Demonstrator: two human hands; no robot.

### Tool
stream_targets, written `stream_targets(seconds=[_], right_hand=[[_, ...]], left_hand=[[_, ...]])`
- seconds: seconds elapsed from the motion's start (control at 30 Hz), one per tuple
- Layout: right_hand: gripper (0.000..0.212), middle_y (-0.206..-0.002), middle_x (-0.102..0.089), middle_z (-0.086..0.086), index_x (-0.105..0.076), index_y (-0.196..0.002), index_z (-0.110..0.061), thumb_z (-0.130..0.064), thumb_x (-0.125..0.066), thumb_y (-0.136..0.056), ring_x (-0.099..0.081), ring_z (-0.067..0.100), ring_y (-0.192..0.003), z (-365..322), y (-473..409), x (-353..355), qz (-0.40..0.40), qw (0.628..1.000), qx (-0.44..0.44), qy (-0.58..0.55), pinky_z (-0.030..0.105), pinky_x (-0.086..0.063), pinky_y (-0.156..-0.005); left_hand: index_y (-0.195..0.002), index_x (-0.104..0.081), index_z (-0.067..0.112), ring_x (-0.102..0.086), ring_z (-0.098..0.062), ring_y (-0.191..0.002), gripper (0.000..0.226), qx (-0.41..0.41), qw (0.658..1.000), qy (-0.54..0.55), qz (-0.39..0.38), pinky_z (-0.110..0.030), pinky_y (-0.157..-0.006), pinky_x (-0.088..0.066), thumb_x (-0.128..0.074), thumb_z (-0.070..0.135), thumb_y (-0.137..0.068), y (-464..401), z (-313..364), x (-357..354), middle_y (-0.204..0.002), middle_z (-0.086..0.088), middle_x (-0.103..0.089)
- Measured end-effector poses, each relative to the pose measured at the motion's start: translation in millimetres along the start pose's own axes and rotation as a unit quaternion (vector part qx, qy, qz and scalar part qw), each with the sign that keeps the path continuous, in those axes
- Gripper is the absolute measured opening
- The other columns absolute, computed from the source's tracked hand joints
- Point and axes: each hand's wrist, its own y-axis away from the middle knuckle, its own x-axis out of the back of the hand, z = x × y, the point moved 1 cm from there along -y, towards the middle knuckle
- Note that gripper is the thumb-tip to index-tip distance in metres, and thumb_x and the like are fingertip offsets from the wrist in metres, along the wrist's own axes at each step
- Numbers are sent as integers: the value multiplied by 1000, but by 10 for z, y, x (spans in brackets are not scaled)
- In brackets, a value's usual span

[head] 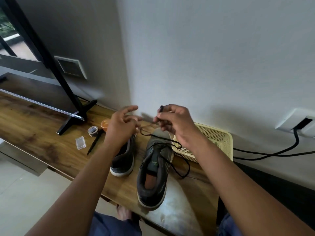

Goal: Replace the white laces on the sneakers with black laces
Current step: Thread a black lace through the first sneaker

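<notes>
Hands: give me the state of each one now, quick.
Left hand: pinches the thin black shoelace, other fingers spread.
Right hand: grips the same lace near its tip.

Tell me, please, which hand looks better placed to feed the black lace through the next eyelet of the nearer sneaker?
Probably the right hand: it already pinches the black lace near its tip, above the nearer sneaker. The left hand is blurred, over the other sneaker, and seems only to tension a loop.

Glossy wooden table [51,147], matt cloth sneakers [153,176], perforated plastic basket [219,138].
</notes>
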Motion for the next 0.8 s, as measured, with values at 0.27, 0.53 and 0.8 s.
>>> stream_targets(seconds=[0.27,0.53,0.8], right_hand=[[24,-83,-78,17,-76,-98,1,11,-55,-90,-65,23,-70,64,-115,318,120,988,6,96,33,-61,-68],[5,-72,-73,10,-79,-95,-8,-8,-74,-93,-58,13,-57,111,-109,293,89,984,33,149,29,-54,-58],[6,-77,-74,-8,-80,-82,-19,-15,-80,-87,-66,7,-71,188,-167,343,113,965,43,234,23,-49,-70]], left_hand=[[-105,-72,33,-71,-15,-90,28,-1,899,-413,-143,-38,-91,-60,-76,52,-86,195,-99,-297,-98,9,-75],[-103,-67,22,-66,-30,-98,25,2,853,-511,-105,-33,-74,-54,-74,30,-80,280,-181,-441,-103,-5,-66],[-87,-61,20,-66,-28,-91,16,-2,861,-505,-66,-33,-70,-49,-73,30,-85,232,-214,-324,-92,-2,-66]])
